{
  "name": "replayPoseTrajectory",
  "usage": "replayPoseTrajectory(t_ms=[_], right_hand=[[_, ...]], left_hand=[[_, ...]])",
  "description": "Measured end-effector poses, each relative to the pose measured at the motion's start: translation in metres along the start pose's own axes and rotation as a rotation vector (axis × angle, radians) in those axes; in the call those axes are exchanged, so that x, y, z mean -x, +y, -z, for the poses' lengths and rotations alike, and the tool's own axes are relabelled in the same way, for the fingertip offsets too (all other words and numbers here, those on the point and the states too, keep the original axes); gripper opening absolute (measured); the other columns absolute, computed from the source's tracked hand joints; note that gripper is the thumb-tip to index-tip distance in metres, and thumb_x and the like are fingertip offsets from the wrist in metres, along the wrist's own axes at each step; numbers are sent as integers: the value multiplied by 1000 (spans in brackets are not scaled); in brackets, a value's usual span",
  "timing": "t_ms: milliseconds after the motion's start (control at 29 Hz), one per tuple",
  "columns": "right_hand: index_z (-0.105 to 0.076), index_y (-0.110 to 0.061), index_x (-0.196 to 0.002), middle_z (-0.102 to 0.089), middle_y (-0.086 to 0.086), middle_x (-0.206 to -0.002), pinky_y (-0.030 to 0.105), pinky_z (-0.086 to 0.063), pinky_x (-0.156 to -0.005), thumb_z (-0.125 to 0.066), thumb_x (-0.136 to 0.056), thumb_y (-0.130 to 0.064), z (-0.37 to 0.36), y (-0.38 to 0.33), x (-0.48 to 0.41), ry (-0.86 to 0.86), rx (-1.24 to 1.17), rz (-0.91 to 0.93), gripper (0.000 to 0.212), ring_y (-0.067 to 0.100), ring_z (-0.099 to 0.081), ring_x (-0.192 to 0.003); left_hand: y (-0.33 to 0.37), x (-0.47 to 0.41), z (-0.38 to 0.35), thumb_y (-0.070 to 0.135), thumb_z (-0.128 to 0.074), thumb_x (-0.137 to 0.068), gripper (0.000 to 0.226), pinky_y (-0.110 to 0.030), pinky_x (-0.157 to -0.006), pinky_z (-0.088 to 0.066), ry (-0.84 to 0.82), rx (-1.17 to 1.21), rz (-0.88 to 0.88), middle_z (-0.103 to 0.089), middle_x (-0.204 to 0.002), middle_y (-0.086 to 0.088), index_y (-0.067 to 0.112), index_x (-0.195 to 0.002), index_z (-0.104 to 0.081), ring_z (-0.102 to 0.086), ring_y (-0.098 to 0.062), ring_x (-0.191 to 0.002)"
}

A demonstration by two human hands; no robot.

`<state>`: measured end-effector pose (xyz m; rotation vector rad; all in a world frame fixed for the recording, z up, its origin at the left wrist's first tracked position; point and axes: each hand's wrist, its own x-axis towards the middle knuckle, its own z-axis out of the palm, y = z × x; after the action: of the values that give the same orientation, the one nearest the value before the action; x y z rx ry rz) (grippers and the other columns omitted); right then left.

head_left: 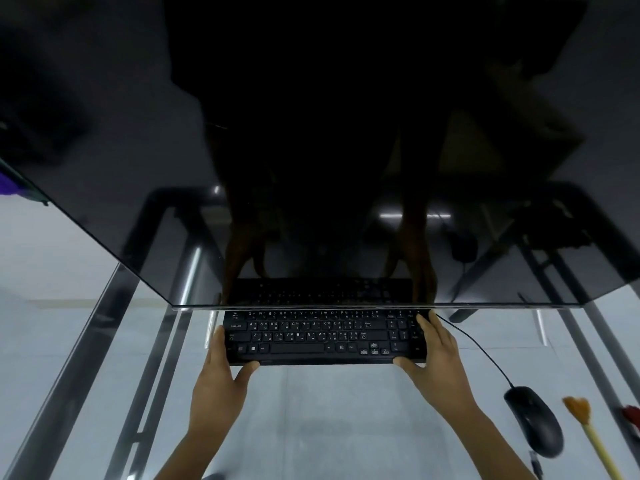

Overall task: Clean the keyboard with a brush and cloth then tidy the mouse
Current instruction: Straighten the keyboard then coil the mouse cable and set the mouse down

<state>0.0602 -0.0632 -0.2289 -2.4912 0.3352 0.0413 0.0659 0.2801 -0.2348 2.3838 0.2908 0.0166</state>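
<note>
A black keyboard (322, 336) lies on the glass desk, its far edge tucked under the dark monitor. My left hand (221, 372) grips its left end, thumb under the front edge. My right hand (436, 358) grips its right end, fingers reaching the far corner. A black wired mouse (533, 420) rests to the right, with its cable (478, 348) running back behind the keyboard. A brush (588, 431) with orange bristles and a yellow handle lies right of the mouse. No cloth is clearly visible.
A large dark monitor (311, 168) fills the upper view and reflects my hands. The glass desktop (329, 410) shows metal frame legs (114, 341) beneath. A red object (632, 415) sits at the right edge, and something purple (10, 183) at the far left.
</note>
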Motion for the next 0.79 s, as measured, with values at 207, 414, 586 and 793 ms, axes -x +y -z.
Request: replayPoseTrajectory(t_ms=[207,414,586,793], right_hand=[[-33,-14,-149,-22,3,-159,38,-27,-114,-81,-76,-27,0,-1,3,-1,11,-5,88,24,-22,-143],[-32,-13,-149,-21,3,-159,36,-27,-113,-80,-77,-28,0,-2,6,-8,20,-3,87,23,-21,-142],[-31,-14,-149,-19,3,-160,36,-26,-114,-79,-78,-30,0,-1,5,-16,30,1,88,23,-20,-143],[-28,-15,-150,-19,3,-160,39,-25,-116,-75,-82,-28,5,-6,7,-44,26,0,84,24,-20,-144]], left_hand=[[3,0,0,24,-74,-82,83,-41,-86,-50,0,-8,-6,-53,-135,1,21,-148,-24,-57,-24,-117],[5,1,1,22,-73,-83,79,-39,-84,-49,5,-9,-34,-54,-133,3,21,-146,-26,-57,-23,-116],[8,1,2,23,-73,-82,77,-41,-84,-50,2,-11,-36,-55,-130,3,21,-145,-28,-58,-23,-114],[1,2,3,34,-70,-82,78,-41,-86,-51,-29,-23,-42,-49,-138,5,26,-144,-24,-55,-22,-119]])
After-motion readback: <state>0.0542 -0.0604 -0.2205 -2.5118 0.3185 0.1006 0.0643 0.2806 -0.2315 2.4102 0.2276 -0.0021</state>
